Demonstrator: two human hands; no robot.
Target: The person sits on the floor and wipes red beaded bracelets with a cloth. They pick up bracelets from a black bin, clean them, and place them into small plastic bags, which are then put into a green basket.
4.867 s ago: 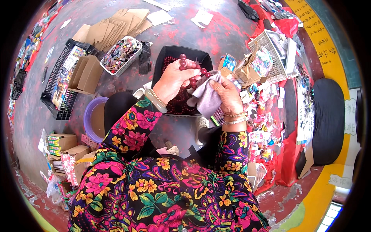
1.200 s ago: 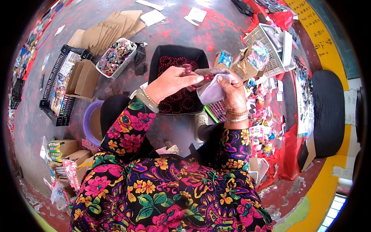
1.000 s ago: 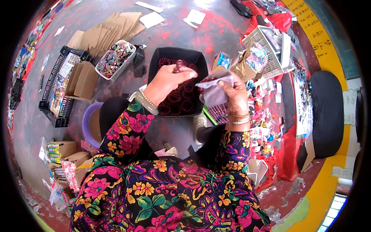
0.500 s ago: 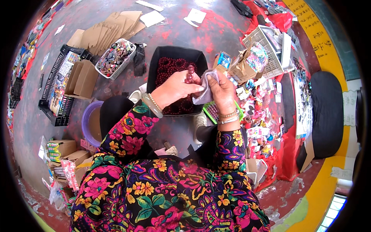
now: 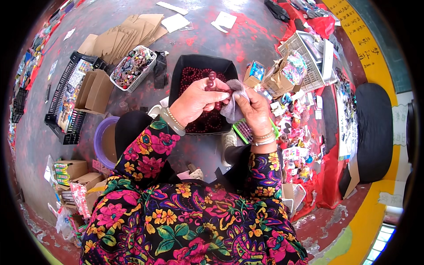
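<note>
Yellow wall [image 5: 383,76] bears writing [image 5: 374,50]; fingers [image 5: 218,96] grip beads [image 5: 212,75].

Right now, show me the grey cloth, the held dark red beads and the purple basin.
Grey cloth [image 5: 228,111], head view: lower part.
Held dark red beads [image 5: 212,75], head view: topmost bead.
Purple basin [image 5: 97,143], head view: left rim.

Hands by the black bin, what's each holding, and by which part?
The left hand holds a dark red bead strand partway along, beads showing above and below the thumb; the right hand pinches a grayish-lavender cloth by its right side.
</note>
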